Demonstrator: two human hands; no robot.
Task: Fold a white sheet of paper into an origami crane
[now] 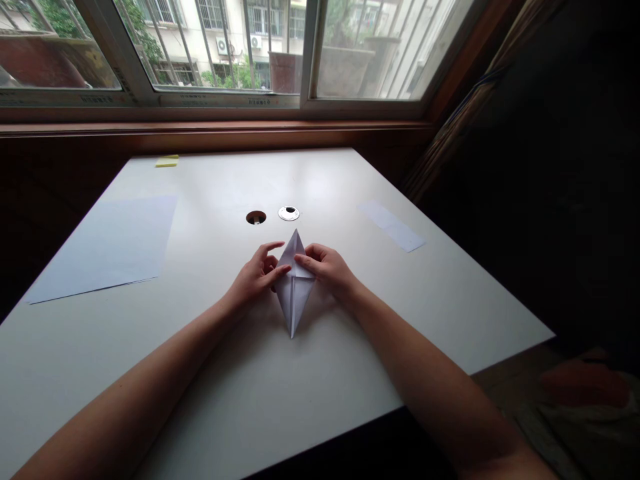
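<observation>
A white sheet of paper folded into a long diamond point(295, 300) is held up over the middle of the table, one point away from me and one toward me. A seam runs down its centre, and a crease crosses it. My left hand point(259, 272) grips its left edge, thumb on top, index finger stretched out beyond the paper. On the opposite edge my right hand point(327, 265) pinches the paper, its thumb lying on the upper face. The fingers beneath the paper are partly hidden.
Flat white paper sheets point(107, 243) lie on the left of the white table point(310, 400). A narrow paper strip point(393, 227) lies on the right. Beyond the hands are a round hole point(256, 217) and a round cover point(289, 213). Yellow sticky notes point(167, 161) sit near the window.
</observation>
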